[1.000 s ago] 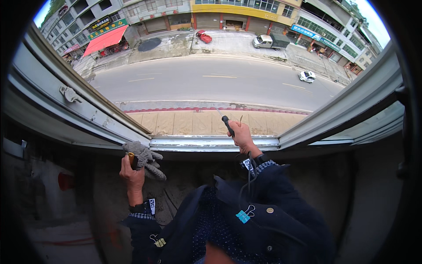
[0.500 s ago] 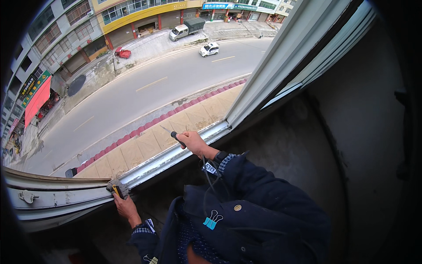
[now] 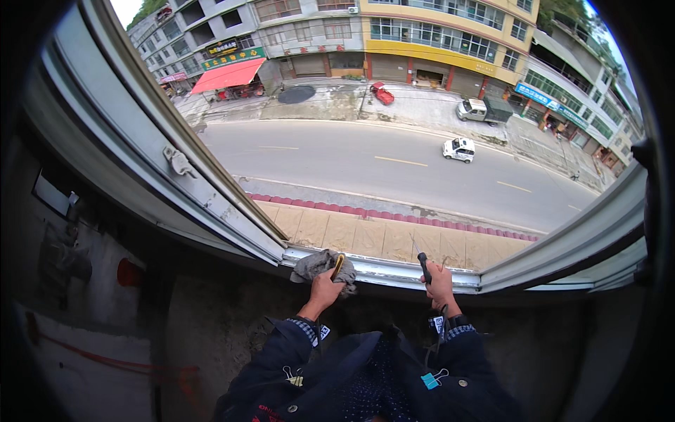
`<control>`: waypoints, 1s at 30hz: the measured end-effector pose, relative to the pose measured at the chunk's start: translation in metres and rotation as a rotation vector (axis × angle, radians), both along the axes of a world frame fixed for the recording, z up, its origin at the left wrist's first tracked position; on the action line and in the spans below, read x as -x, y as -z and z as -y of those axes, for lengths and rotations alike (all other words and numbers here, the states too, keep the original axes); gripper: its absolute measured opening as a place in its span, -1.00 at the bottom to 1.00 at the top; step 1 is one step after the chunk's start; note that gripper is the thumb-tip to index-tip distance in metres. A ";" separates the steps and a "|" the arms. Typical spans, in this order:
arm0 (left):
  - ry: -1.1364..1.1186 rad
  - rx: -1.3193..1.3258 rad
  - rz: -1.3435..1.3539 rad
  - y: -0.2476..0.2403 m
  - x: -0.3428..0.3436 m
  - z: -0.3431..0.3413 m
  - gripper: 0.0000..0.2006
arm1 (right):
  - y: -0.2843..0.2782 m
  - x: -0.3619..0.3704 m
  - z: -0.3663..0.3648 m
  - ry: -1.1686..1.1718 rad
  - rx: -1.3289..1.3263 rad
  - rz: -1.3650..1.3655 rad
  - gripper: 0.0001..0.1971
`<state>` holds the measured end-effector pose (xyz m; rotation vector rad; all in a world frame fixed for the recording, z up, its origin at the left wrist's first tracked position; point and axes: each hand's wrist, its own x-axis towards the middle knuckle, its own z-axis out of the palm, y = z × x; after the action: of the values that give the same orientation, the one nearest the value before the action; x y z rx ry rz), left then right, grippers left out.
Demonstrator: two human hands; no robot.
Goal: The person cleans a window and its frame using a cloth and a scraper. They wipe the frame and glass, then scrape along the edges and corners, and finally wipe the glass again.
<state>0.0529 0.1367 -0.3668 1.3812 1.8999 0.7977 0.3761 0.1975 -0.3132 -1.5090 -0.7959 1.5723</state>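
Black-handled screwdriver (image 3: 423,264) points outward — long axis leaning left.

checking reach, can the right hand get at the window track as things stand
Probably yes: the right hand seems near the window track, nothing visible between, though it holds a black-handled tool.

Left grip (image 3: 325,290) on grey cloth (image 3: 308,268), right grip (image 3: 441,284) on screwdriver (image 3: 423,264) — pale windowsill (image 3: 387,273)

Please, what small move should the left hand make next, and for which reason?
Probably slide the grey cloth a little rightward along the window rail: the left hand holds it over the rail's left part, the stretch toward the right hand lies uncovered, and the screwdriver points outward, away from the rail.
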 end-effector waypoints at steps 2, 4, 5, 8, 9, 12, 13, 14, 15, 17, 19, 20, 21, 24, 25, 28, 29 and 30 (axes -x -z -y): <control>0.057 0.002 0.296 -0.016 -0.011 0.005 -0.65 | -0.004 -0.001 -0.001 -0.018 0.012 -0.017 -0.70; 0.027 0.073 0.565 -0.037 -0.019 0.017 -0.70 | -0.010 0.001 -0.001 -0.053 0.021 -0.017 -0.68; -0.016 0.077 0.739 -0.048 -0.024 0.024 -0.73 | -0.013 0.004 -0.003 -0.134 -0.063 -0.026 -0.66; -0.084 0.130 0.857 -0.072 -0.028 0.043 -0.79 | -0.025 0.023 0.000 -0.334 -0.170 0.009 -0.49; -0.115 0.109 0.895 -0.077 -0.029 0.048 -0.79 | -0.028 0.035 0.003 -0.425 -0.266 0.018 -0.49; -0.209 -0.006 1.016 -0.081 -0.030 0.064 -0.77 | -0.039 0.082 0.017 -0.759 -0.352 -0.060 -0.45; -0.211 -0.062 1.071 -0.080 -0.030 0.069 -0.76 | -0.041 0.103 0.024 -0.868 -0.440 0.031 -0.40; -0.276 -0.077 0.988 -0.079 -0.029 0.077 -0.73 | -0.045 0.113 0.034 -0.961 -0.682 0.097 -0.37; -0.299 -0.149 1.007 -0.078 -0.027 0.085 -0.72 | -0.048 0.126 0.044 -0.941 -0.803 0.146 -0.36; -0.353 -0.250 1.056 -0.077 -0.021 0.099 -0.71 | -0.055 0.144 0.054 -0.997 -0.855 0.158 -0.36; -0.414 -0.393 1.122 -0.075 -0.019 0.106 -0.69 | -0.059 0.155 0.063 -1.064 -0.794 0.179 -0.37; -0.405 -0.359 1.169 -0.077 -0.012 0.113 -0.68 | -0.061 0.160 0.064 -1.071 -0.773 0.147 -0.37; -0.403 -0.342 1.228 -0.080 -0.003 0.119 -0.67 | -0.061 0.165 0.066 -1.077 -0.739 0.110 -0.37; -0.332 -0.368 1.259 -0.084 0.021 0.132 -0.65 | -0.061 0.183 0.066 -1.184 -0.732 0.213 -0.38; -0.331 -0.378 1.283 -0.084 0.030 0.137 -0.65 | -0.060 0.191 0.068 -1.190 -0.732 0.215 -0.38; -0.284 -0.389 1.415 -0.078 0.056 0.153 -0.65 | -0.063 0.219 0.074 -1.252 -0.569 0.065 -0.36; -0.287 -0.390 1.482 -0.073 0.063 0.158 -0.65 | -0.065 0.228 0.077 -1.254 -0.595 0.053 -0.37; -0.317 -0.358 1.488 -0.069 0.072 0.162 -0.65 | -0.069 0.238 0.079 -1.247 -0.688 0.071 -0.36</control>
<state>-0.0189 -0.0254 -0.2982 0.2768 0.7521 1.7060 0.1382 0.1181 -0.2447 -0.4814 -2.2965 1.6893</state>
